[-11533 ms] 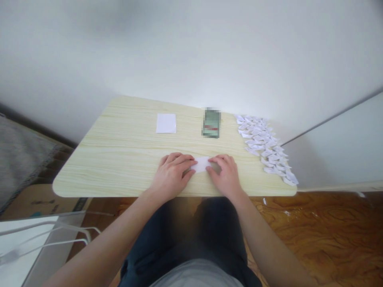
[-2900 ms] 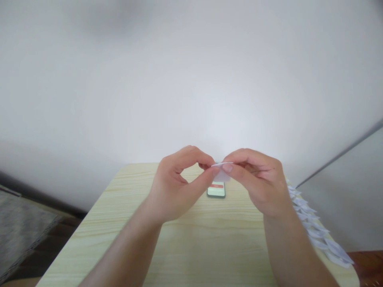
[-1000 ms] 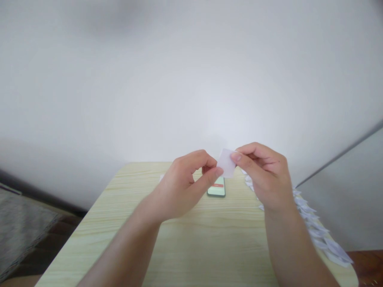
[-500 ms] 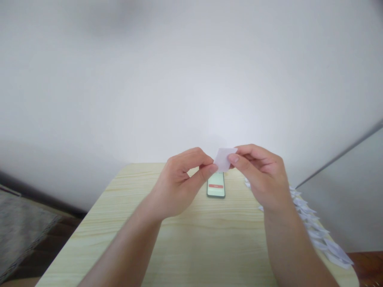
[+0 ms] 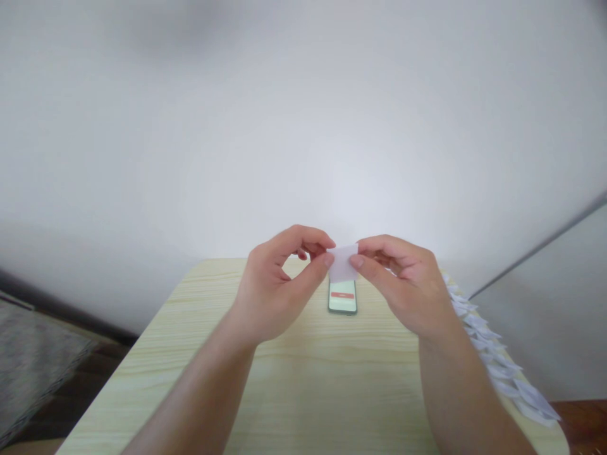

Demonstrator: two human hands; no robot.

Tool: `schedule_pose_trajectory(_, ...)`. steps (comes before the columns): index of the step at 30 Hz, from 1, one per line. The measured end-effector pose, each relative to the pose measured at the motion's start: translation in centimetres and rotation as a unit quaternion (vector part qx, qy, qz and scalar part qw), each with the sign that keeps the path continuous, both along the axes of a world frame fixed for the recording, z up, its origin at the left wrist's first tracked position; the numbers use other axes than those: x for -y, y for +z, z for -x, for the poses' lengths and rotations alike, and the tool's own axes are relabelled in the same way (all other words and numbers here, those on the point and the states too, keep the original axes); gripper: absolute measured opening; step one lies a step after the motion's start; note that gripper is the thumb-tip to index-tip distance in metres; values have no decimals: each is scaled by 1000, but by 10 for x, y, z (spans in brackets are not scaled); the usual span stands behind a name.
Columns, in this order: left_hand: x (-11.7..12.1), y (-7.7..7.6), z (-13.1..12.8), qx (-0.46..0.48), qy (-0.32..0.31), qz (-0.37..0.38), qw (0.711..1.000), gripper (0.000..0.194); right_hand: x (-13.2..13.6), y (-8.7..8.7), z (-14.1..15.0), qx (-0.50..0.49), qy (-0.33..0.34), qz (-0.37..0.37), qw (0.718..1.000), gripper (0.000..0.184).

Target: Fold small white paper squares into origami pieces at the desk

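Observation:
A small white piece of paper [image 5: 343, 264] is held up above the table between both hands. My left hand [image 5: 287, 278] pinches its left edge between thumb and fingertips. On the opposite side, my right hand [image 5: 401, 275] grips the right edge, its thumb lying on the near face. Below and behind the paper a phone [image 5: 342, 302] with a lit screen and a red bar lies on the table; its upper part is hidden by the paper.
The light wooden table [image 5: 322, 392] stands against a white wall [image 5: 303, 126]. Several folded white papers [image 5: 502, 366] are lined up along its right edge, partly behind my right forearm. A grey rug [image 5: 38, 360] shows on the floor at left.
The paper has moved left and slightly down and turned more upright. My right hand has shifted left with it, and my left hand's grip has moved to the upper left edge.

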State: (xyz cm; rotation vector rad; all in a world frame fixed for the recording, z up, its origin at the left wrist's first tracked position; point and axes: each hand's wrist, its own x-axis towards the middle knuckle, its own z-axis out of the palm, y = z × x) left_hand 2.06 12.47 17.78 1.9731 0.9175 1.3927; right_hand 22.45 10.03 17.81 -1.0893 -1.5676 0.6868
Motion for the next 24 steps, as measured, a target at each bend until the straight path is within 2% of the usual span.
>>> schedule_pose_trajectory(4, 0, 0, -1, 15, 16, 4, 1000, 11, 1, 0, 2, -20, -6, -17, 1000, 24)
schedule_pose_trajectory(9, 0, -2, -2, 34, 21, -3, 999, 10, 1, -1, 4, -36, 2, -4, 999, 21)
schedule_pose_trajectory(13, 0, -2, -3, 38, 31, -20, 999, 11, -1, -3, 4, -73, 17, 5, 997, 29)
schedule_pose_trajectory(24, 0, -4, -2, -5, 27, -54, 998, 20, -2, -2, 3, -85, 30, 14, 996, 15)
